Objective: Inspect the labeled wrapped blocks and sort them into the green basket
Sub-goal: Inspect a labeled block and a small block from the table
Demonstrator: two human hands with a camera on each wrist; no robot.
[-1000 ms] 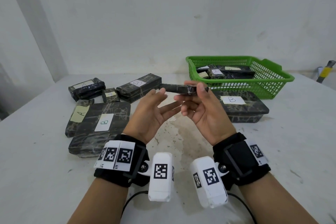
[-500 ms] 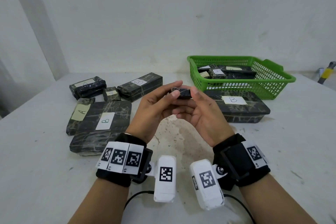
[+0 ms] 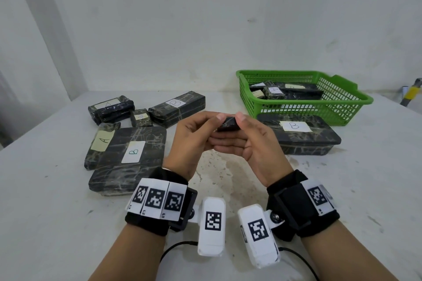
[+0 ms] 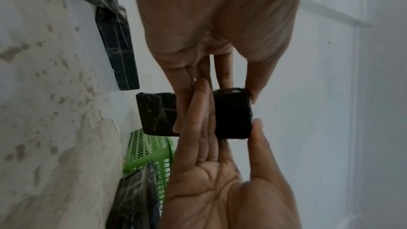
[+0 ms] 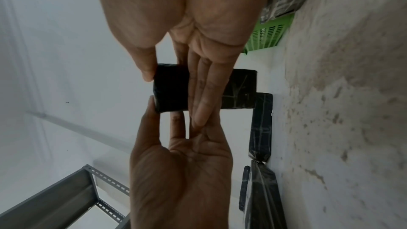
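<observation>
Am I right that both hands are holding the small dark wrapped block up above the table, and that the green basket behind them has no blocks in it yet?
Not quite. Both hands, left hand and right hand, do hold the small dark wrapped block above the table, but the green basket is not empty: the head view shows several wrapped blocks already lying inside it.

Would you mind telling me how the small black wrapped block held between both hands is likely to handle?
The small black wrapped block keeps square edges while the left hand and right hand pinch it, so it is probably stiff. Only thumbs and fingertips carry it, suggesting it is light. Its glossy wrap may be slippery. Flat faces make rolling unlikely.
</observation>
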